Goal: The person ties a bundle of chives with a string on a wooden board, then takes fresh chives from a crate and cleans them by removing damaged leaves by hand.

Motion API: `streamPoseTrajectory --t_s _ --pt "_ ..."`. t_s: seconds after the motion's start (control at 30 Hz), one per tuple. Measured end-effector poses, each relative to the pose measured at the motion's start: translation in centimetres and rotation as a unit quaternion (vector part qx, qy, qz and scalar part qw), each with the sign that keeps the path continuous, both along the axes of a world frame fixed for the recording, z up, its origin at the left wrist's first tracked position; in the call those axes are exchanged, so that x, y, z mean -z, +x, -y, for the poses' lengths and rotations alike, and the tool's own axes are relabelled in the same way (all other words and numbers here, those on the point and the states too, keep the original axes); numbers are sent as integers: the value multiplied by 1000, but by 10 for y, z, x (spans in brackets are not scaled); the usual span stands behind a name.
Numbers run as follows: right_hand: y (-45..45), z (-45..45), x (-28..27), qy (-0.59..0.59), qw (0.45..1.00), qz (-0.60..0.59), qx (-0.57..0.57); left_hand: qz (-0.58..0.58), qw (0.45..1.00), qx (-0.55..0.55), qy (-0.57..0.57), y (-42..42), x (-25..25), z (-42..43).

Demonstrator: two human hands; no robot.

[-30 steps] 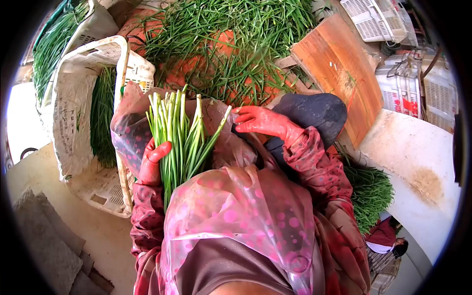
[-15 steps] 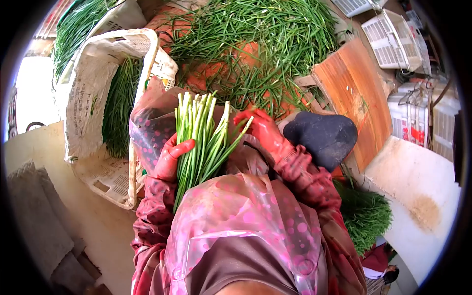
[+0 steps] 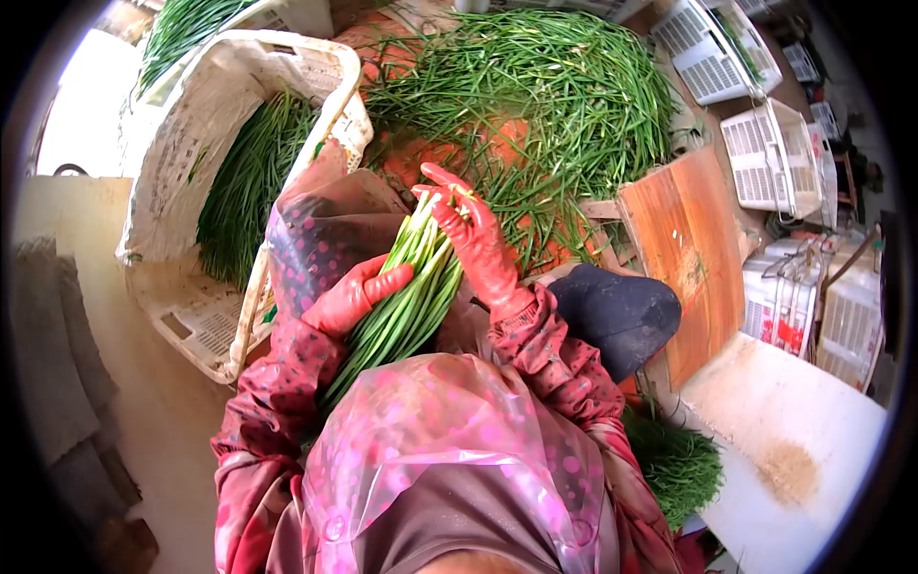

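at far left, grey sheets (image 3: 57, 335) on a pale floor. then a white plastic basket (image 3: 244, 330), part lined with a white sack (image 3: 182, 182), and packed green leaves (image 3: 253, 191) inside. beside it, wraps the red-gloved left hand (image 3: 346, 298) around a bundle of chive-like stalks (image 3: 406, 311), thumb across the front; holds it slantwise over the lap, pale ends up and rightward. at those ends, has the red-gloved right hand (image 3: 478, 251), fingers partly extended; cannot tell whether closed on any stalk. beyond, a heap of loose stalks (image 3: 574, 86) on an orange-red sheet (image 3: 502, 143). further right, a wooden board (image 3: 684, 268), then white plastic crates (image 3: 770, 163).
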State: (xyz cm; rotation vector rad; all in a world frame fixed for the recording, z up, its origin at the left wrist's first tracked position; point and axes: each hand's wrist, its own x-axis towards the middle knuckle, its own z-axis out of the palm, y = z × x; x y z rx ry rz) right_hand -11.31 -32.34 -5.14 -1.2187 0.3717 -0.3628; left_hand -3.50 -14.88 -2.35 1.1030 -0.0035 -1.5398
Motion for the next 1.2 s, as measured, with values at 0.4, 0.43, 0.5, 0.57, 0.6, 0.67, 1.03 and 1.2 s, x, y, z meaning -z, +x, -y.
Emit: streamPoseTrajectory --t_s 0.4,0.43,0.5,0.57,0.6,0.67,1.03,1.2 --pt "12 31 -42 -93 991 -99 -7 114 987 54 -104 28 -12 34" --pt "18 53 -64 -151 982 -109 -18 205 968 94 -107 37 -22 41" --pt "24 119 -99 -324 945 49 21 207 970 101 -80 49 -48 50" --pt "22 204 -162 -646 756 19 100 502 852 148 4 68 -89 45" --pt "25 217 -180 -656 747 29 101 553 825 113 7 82 -83 42" --pt "21 236 -210 -610 781 13 134 634 771 -51 5 98 -93 34" --pt "28 94 -150 -663 733 91 119 -94 956 42 -275 10 -66 94" --pt "-2 17 -140 -759 649 -24 -50 -305 898 -89 -305 -7 -41 93"
